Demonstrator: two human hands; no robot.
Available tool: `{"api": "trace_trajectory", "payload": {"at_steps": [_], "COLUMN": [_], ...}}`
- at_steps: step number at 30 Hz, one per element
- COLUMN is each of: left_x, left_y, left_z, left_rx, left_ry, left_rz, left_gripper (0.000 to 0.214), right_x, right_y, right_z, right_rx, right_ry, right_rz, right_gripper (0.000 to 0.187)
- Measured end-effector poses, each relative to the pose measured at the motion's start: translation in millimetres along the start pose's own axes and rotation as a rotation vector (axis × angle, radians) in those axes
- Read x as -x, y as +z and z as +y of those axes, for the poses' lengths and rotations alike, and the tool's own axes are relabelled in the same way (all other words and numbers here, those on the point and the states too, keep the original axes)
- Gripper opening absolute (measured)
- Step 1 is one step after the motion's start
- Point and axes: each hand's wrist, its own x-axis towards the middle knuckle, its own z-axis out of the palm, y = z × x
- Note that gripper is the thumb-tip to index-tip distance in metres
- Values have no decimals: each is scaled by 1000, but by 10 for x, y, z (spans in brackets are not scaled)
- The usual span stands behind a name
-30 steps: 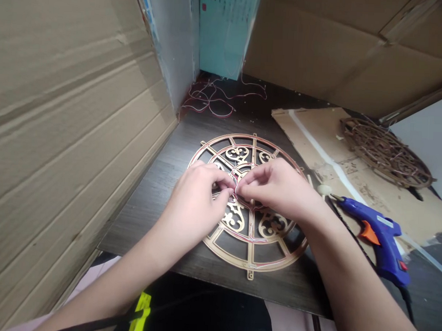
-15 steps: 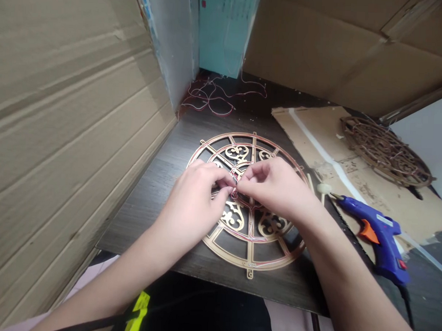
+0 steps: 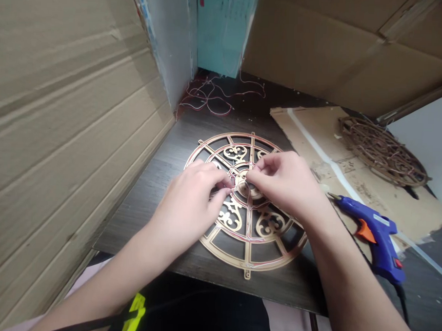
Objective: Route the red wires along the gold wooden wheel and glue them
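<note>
A round gold openwork frame (image 3: 246, 254) with scroll patterns lies flat on the dark wooden table (image 3: 149, 201). A thin red wire (image 3: 247, 213) runs along its spokes and rim. My left hand (image 3: 193, 198) rests on the frame's left half, fingertips pinched at the wire beside the hub. My right hand (image 3: 282, 180) hovers over the hub with thumb and forefinger pinched on the same wire. The two hands sit a small gap apart.
A blue glue gun (image 3: 375, 238) with an orange trigger lies at the right on a cardboard sheet (image 3: 318, 126). A brown round frame (image 3: 383, 150) lies further back right. Loose red wire (image 3: 213, 94) coils at the back corner. Cardboard walls (image 3: 62, 105) close in left and behind.
My right hand has drawn away from the left, to the right and slightly back, opening a gap over the hub. The left hand has stayed put.
</note>
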Motion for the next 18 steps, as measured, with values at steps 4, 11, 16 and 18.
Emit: {"api": "trace_trajectory", "payload": {"at_steps": [4,11,16,18], "left_x": [37,135,192,219], "left_y": [-23,-53,-60,-82], "left_z": [-22,-57,-76,-83], "left_rx": [-19,-88,-129,-137], "left_ry": [55,180,264,277], "left_rz": [25,36,46,73], "left_gripper": [10,15,17,15], "right_x": [-2,-7,-7,-4], "right_y": [-18,-4,-17,-25], "right_z": [9,8,7,-2], "right_rx": [11,42,117,162], "right_ry": [11,-7,-48,-77], "right_rz": [18,-2,-43,-63], "right_gripper": [13,12,10,10]}}
